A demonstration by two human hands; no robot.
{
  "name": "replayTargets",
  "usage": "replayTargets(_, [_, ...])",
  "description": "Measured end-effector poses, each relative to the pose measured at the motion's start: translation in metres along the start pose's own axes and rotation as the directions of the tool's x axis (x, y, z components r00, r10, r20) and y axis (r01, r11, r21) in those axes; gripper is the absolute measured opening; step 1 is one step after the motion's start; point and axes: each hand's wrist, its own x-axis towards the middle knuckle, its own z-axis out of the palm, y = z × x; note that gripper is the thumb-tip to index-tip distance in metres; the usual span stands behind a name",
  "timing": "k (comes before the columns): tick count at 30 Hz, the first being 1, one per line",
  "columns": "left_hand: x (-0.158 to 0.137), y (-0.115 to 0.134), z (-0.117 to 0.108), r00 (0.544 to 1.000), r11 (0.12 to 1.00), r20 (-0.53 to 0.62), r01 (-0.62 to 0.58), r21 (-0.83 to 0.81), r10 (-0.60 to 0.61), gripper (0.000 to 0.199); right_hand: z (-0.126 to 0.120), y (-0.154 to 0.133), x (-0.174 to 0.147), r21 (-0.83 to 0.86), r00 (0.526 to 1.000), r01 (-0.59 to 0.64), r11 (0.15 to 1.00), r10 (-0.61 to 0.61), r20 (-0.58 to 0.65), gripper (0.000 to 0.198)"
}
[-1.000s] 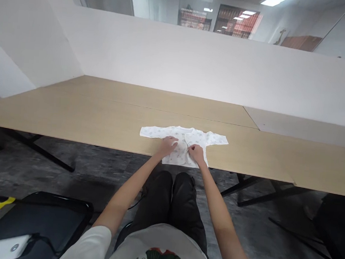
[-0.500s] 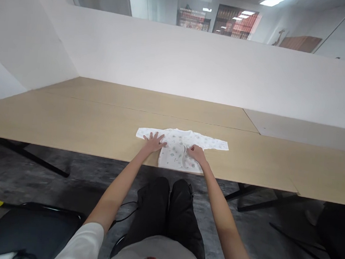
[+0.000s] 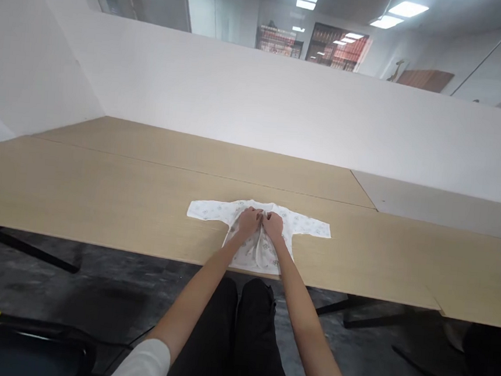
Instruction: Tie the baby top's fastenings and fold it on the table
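A small white baby shirt (image 3: pixel 244 260) with a sparse printed pattern lies on the table, sleeves spread to both sides and its hem along the front edge. Over the chest, my left hand (image 3: pixel 250 220) pinches the cloth near the front opening. Close beside it my right hand (image 3: pixel 272 224) is also closed on the cloth, the fingertips of both hands almost meeting. Between and below them the fabric is lifted into a fold. What exactly the fingertips grip is too small to make out.
The long wooden table (image 3: pixel 100 198) runs across the view against a white wall (image 3: pixel 240 105) with a window above. A black chair (image 3: pixel 21 349) with yellow tape stands at lower left. Black table legs (image 3: pixel 30 250) show beneath.
My left hand has gone from lying spread on the left sleeve side to pinching the cloth at the middle. My right hand has shifted left and up the shirt. The view has tilted up.
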Motion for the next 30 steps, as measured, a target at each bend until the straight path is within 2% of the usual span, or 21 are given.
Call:
replayTargets(2, [-0.003, -0.002, 0.000, 1.000, 1.000, -0.010, -0.008, -0.004, 0.008, 0.028, 0.000, 0.004, -0.002, 0.031, 0.999, 0.027, 0.999, -0.026, -0.031, 0.018])
replayTargets(7, [-0.003, -0.003, -0.002, 1.000, 0.990, -0.028, -0.004, -0.144, 0.000, 0.025, 0.002, 0.010, -0.004, 0.102, 0.995, 0.080, 0.991, -0.074, -0.063, 0.016])
replayTargets(13, [-0.003, -0.002, -0.006, 0.999, 0.967, -0.042, -0.006, -0.253, -0.005, 0.021, 0.001, 0.012, -0.006, 0.070, 0.983, 0.177, 0.982, -0.173, -0.053, 0.018])
replayTargets(17, [-0.005, -0.002, -0.008, 0.999, 0.942, -0.049, -0.002, -0.336, -0.016, 0.018, 0.000, 0.012, -0.006, 0.056, 0.983, 0.179, 0.982, -0.176, -0.048, 0.021])
replayTargets(23, [-0.006, -0.003, -0.008, 0.999, 0.940, -0.039, -0.007, -0.342, -0.007, 0.016, -0.001, 0.012, -0.006, 0.036, 0.980, 0.200, 0.979, -0.200, -0.012, 0.023])
replayTargets(27, [-0.007, -0.003, -0.009, 0.999, 0.939, -0.048, -0.006, -0.343, -0.011, 0.015, 0.000, 0.015, -0.005, 0.075, 0.968, 0.252, 0.965, -0.251, -0.021, 0.026])
replayTargets(30, [-0.008, -0.001, -0.012, 0.999, 0.928, -0.051, -0.009, -0.372, -0.011, 0.015, 0.001, 0.017, -0.004, 0.120, 0.971, 0.240, 0.963, -0.239, -0.022, 0.032])
